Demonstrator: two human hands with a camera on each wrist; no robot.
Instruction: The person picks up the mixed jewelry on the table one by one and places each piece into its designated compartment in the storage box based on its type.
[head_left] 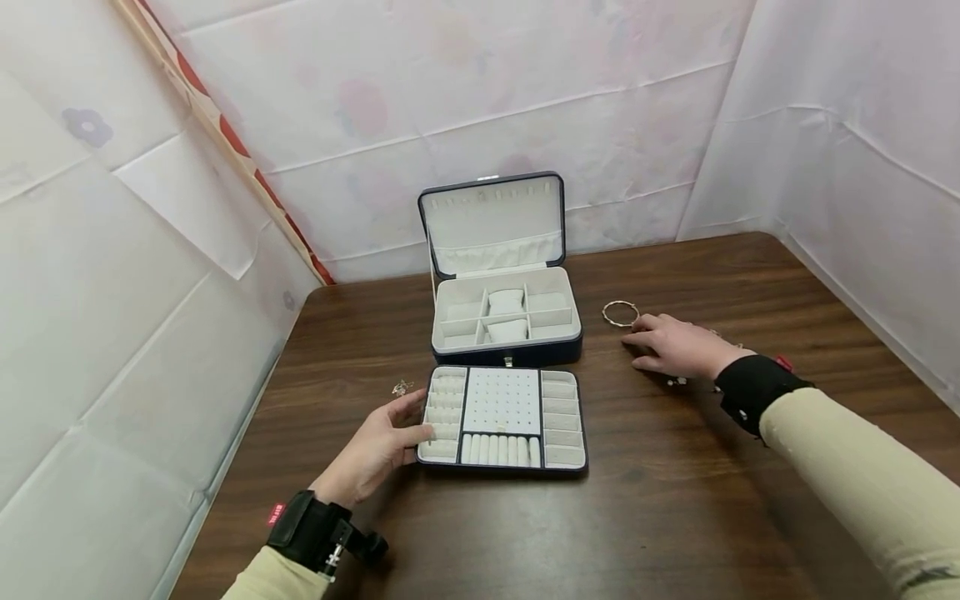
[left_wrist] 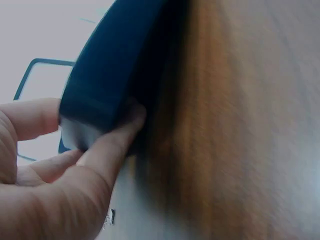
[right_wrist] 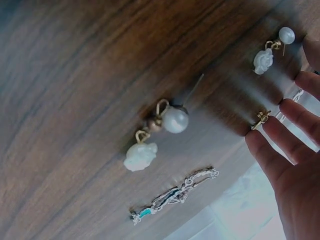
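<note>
Two hands at an opened jewellery box on a dark wooden desk.

The dark brown wood-grain desk point(head_left: 675, 517) carries, toward its far edge, a navy blue jewellery box with pale grey lining point(head_left: 507, 321), lid upright. Just in front of it, toward the near edge, lies the navy removable tray with grey ring rolls and earring panel point(head_left: 502, 417). The left hand point(head_left: 378, 450) rests at the tray's left side, thumb on its rim and fingers point(left_wrist: 112, 145) curled against its outer wall, gripping it. The right hand point(head_left: 675, 346) lies flat on the desk to the right of the box, fingers straight and slightly spread, holding nothing. Just beyond its fingertips sits a thin gold bangle point(head_left: 620, 314). Under that palm lie pearl-and-white-rose drop earrings point(right_wrist: 155, 137), a second pair point(right_wrist: 272, 50) and a silver-and-teal bar clip point(right_wrist: 175, 195). A small gold trinket point(head_left: 402, 387) lies left of the tray.
</note>
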